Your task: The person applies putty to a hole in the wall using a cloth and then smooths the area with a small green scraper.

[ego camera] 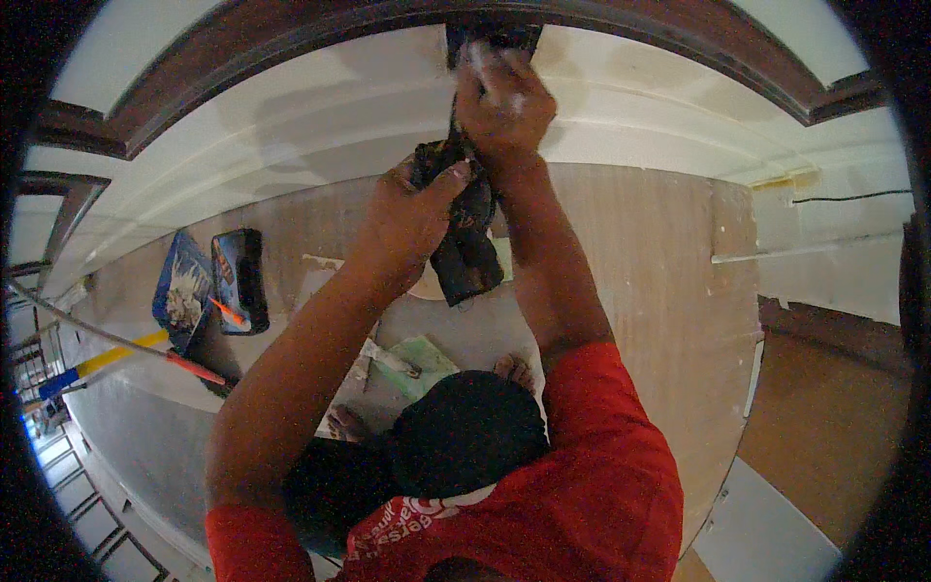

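Observation:
My left hand grips a dark, stained cloth that hangs down in folds below it. Higher up, my right hand has its fingers bent against a dark piece under the dark wooden rail. Motion blurs those fingers, so what they hold is unclear. A narrow dark strip shows between the two hands, and I cannot tell whether it belongs to the cloth. Behind both hands is the cream wall, which has darker patches.
A blue paint tray and a black-edged case lie at left, near poles with a yellow section and a red end. A brush rests on green paper by my feet. The wooden platform ends at right above a brown floor.

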Tool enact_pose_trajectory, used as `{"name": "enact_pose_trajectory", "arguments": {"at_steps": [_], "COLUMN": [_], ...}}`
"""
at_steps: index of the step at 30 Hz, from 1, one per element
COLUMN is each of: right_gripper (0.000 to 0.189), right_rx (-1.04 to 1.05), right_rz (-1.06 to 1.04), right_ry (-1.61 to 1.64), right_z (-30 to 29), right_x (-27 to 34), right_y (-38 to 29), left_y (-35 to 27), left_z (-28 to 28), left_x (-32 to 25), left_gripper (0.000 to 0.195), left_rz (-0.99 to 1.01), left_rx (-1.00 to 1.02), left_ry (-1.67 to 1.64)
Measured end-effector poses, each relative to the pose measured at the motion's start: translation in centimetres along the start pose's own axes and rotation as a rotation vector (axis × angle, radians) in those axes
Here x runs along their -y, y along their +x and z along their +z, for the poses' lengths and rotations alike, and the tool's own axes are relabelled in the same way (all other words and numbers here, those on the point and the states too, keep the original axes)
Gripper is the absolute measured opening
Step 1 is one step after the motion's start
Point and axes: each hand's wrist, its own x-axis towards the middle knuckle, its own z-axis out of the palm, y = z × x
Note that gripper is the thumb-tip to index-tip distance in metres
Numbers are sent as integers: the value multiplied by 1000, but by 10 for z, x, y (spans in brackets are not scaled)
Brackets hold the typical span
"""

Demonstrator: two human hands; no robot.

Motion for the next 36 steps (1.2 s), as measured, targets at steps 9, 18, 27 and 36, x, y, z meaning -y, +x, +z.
{"name": "enact_pose_trajectory", "arguments": {"at_steps": [9,18,27,36], "right_gripper": [25,24,21,25], "right_rx": [101,199,269,267], "right_rz": [-46,-33,-99,-75], "right_ry": [100,64,46,54], "right_z": [-10,-17,-15,-18], "right_x": [-11,-2,-13,-6], "right_y": [10,16,8,22], "left_y": [2,2,6,5], "left_z": [11,9,6,12], "left_x": [4,15,26,24], "left_gripper": [23,24,36,32], "left_rz": [-62,-54,-92,-106], "left_rx": [-12,-4,-19,10], "left_ry": [-170,-166,114,5]}}
